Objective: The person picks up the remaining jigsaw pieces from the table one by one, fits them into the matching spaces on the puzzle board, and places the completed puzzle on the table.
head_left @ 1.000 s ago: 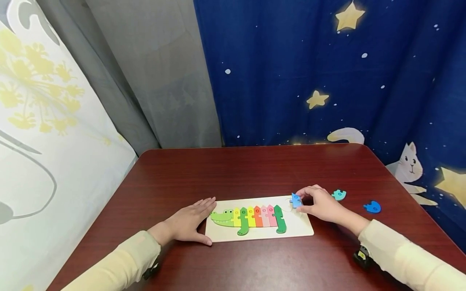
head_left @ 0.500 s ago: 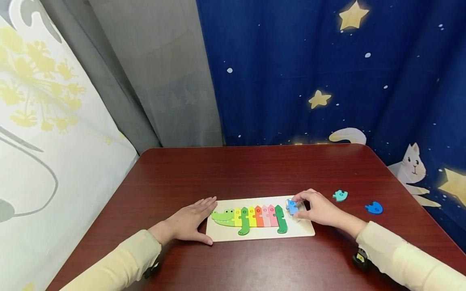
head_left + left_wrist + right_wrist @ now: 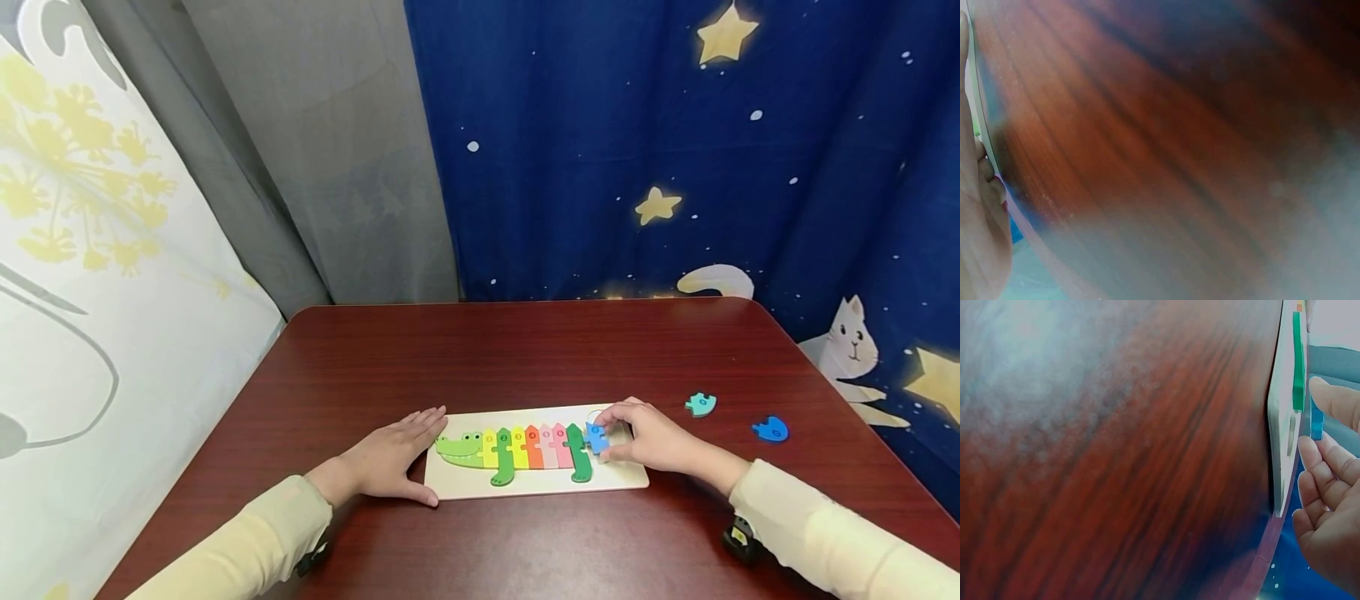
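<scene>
Blue puzzle piece (image 3: 597, 438) carries a small mark on its face, too small to read; the yellow, orange and pink strips (image 3: 533, 447) have similar little marks (letters or numerals, I cannot tell which). The piece is flat, with a small knob on the side toward the nearest green leg piece (image 3: 580, 454); its opposite side is partly covered by fingers. In the right wrist view it shows edge-on, as a thin blue slab. Its long axis seems to run from the near side of the board (image 3: 540, 485) toward the far side, roughly in line with the strips, and the knob points to the person's left. It sits over the board's right part, just beside that leg; whether it touches the board I cannot tell.

The right hand (image 3: 651, 435) pinches the piece between thumb and fingers. The left hand (image 3: 397, 450) lies with fingers extended against the board's left end, grasping nothing. Near it, the green crocodile head (image 3: 461, 452) faces left. A teal piece (image 3: 701, 404) and a darker blue piece (image 3: 770, 428) lie apart on the tabletop (image 3: 480, 358), to the right.
</scene>
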Tool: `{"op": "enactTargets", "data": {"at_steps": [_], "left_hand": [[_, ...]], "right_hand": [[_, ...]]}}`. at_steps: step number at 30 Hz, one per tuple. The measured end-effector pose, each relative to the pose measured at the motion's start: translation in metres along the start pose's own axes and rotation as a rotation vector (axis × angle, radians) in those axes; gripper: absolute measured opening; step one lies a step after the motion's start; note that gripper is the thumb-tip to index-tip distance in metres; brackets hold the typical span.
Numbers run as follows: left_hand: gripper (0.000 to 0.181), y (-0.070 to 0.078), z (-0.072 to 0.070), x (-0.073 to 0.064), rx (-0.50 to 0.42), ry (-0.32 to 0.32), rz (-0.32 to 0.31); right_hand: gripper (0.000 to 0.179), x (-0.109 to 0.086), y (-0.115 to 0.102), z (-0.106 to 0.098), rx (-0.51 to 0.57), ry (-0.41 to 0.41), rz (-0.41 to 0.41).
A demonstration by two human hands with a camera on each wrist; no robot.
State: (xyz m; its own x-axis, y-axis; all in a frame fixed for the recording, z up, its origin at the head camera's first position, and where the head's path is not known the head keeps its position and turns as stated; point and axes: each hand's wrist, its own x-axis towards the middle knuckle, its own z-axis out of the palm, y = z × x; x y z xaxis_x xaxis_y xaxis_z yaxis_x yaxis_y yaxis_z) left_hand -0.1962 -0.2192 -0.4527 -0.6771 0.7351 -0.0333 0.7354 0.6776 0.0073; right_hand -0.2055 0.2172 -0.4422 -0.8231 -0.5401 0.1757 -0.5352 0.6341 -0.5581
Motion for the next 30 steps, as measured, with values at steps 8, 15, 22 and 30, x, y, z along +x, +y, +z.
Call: {"op": "enactTargets", "data": {"at_steps": [8, 15, 22, 30], "left_hand": [[0.116, 0.0008, -0.0005, -0.0003, -0.008, 0.02, 0.014], [0.116, 0.0009, -0.0002, -0.0006, -0.007, 0.028, 0.018], [0.116, 0.0, 0.0005, -0.0006, 0.011, 0.061, 0.043], [0.116, -0.0005, 0.0009, -0.0006, 0.01, 0.057, 0.04]], "right_hand": [[0.037, 0.0004, 0.0003, 0.0022, 0.015, -0.023, 0.007], [0.036, 0.0001, -0.0001, 0.0029, 0.013, -0.039, -0.004], [0.036, -0.0002, -0.0005, 0.0024, 0.015, -0.058, 0.0], [0.035, 0.0007, -0.0012, 0.002, 0.0, -0.069, -0.009]]}}
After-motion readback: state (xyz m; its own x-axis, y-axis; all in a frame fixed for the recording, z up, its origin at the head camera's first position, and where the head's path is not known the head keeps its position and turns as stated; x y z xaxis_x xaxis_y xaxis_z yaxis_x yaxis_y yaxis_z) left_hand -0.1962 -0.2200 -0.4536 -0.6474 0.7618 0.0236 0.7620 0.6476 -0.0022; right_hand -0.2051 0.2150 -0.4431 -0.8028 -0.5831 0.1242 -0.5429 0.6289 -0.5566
